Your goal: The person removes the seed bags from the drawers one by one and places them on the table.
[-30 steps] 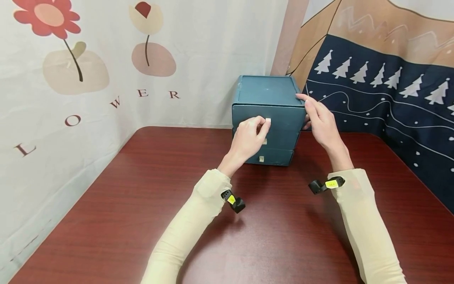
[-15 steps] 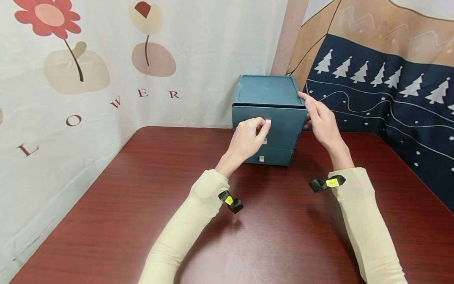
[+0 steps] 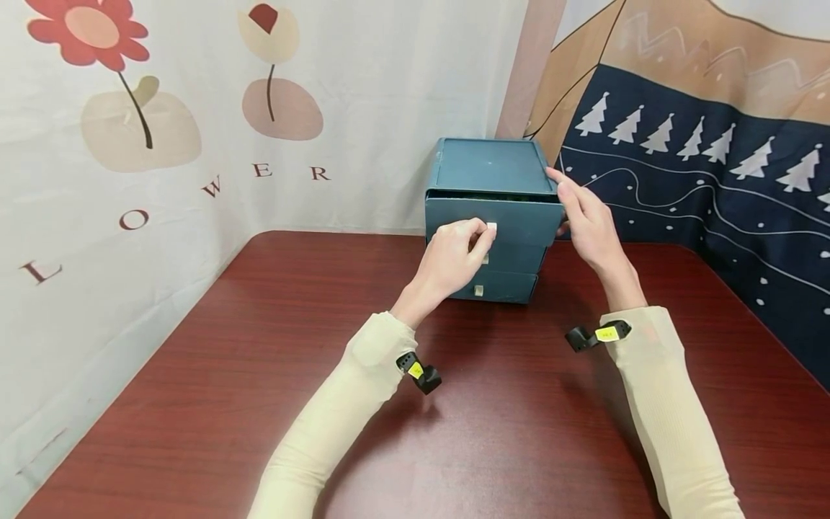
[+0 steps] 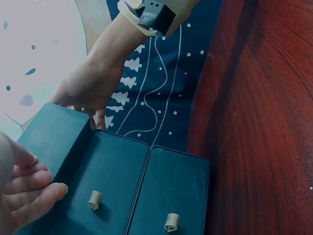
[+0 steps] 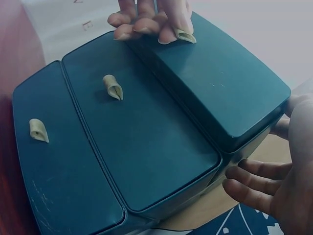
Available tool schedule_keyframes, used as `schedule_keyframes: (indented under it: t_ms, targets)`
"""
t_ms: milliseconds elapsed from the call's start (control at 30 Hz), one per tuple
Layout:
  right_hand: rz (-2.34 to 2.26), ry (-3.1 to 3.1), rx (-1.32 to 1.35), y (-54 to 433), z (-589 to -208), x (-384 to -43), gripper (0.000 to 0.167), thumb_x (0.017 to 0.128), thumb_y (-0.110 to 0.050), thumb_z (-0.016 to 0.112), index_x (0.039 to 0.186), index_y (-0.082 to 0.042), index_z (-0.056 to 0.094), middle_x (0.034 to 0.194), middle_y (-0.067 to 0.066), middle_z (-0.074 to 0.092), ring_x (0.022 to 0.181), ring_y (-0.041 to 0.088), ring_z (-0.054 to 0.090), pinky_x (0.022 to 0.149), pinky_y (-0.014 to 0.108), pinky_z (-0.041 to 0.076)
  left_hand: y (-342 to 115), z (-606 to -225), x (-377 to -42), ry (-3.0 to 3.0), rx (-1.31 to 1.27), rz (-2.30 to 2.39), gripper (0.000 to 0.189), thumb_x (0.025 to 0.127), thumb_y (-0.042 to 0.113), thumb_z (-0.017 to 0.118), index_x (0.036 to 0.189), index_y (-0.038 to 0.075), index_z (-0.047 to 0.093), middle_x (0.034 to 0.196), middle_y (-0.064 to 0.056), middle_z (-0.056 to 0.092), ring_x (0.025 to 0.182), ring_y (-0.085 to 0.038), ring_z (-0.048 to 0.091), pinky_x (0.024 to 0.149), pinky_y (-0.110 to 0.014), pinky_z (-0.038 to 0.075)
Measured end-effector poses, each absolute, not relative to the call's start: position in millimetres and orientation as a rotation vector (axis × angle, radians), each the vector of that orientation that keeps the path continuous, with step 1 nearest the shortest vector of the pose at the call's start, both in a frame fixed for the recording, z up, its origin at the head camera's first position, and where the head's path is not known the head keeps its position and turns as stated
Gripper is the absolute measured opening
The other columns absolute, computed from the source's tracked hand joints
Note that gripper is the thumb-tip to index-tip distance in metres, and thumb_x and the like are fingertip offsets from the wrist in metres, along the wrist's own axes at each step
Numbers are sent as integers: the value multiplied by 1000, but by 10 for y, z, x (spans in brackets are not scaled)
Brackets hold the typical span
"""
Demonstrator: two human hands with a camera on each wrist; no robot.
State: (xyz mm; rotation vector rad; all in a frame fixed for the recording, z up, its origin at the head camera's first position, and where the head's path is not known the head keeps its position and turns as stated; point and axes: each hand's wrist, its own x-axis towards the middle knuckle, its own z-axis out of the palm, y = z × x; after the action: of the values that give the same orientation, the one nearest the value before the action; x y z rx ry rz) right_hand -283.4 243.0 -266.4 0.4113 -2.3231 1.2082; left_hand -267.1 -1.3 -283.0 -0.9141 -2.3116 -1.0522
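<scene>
A blue-green cabinet with three drawers stands at the back of the table. My left hand pinches the pale fabric pull tab of the top drawer. That drawer sits slightly forward, with a narrow dark gap above its front; its contents are too hidden to tell. At the cabinet's right side, my right hand rests against the top edge and side wall, fingers fairly straight. The middle drawer and bottom drawer are closed, each with a pale tab.
The dark red wooden table stretches in front of the cabinet. A white curtain with flower prints hangs behind and to the left. A navy cloth with tree prints hangs at the right.
The top drawer has slid a little toward me, opening a gap under the cabinet's top. My left hand has moved slightly back with its tab; my right hand stays at the cabinet's side.
</scene>
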Motion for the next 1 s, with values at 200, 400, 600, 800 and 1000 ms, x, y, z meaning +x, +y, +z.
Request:
schedule_keyframes:
  t_ms: [200, 400, 600, 800, 1000]
  targets:
    - [1202, -2325, 412, 2434, -2668, -2834, 48, 109, -44, 37, 151, -24, 49, 119, 13, 59, 71, 10, 55, 64, 17, 47, -25, -2835, -2634, -2298, -935, -1051, 28, 106, 22, 53, 86, 9, 67, 69, -1, 57, 65, -14, 51, 62, -27, 43]
    - [1178, -2333, 406, 2444, -2673, -2834, 48, 109, -44, 37, 152, -24, 49, 120, 19, 58, 69, 12, 54, 65, 19, 44, -36, -2840, -2611, -2294, -950, -1049, 27, 106, 21, 54, 86, 9, 67, 69, 0, 57, 64, -13, 51, 62, -26, 44]
    - [1170, -2339, 405, 2442, -2677, -2839, 50, 109, -45, 36, 152, -24, 47, 130, 18, 57, 76, 22, 53, 68, 23, 43, -47, -2845, -2585, -2285, -966, -1054, 28, 106, 22, 54, 85, 9, 67, 69, 0, 57, 63, -12, 50, 62, -26, 43]
    - [1169, -2347, 392, 2438, -2673, -2825, 50, 109, -46, 36, 153, -26, 47, 128, 18, 57, 77, 19, 52, 70, 26, 42, -53, -2861, -2555, -2278, -973, -1052, 29, 106, 22, 53, 84, 10, 65, 70, 1, 56, 64, -12, 49, 62, -26, 43]
    - [1177, -2348, 393, 2438, -2668, -2820, 50, 109, -46, 35, 153, -26, 46, 130, 17, 57, 80, 19, 49, 75, 29, 39, -55, -2855, -2508, -2269, -979, -1040, 29, 107, 22, 52, 85, 7, 67, 70, 0, 54, 65, -13, 48, 63, -26, 42]
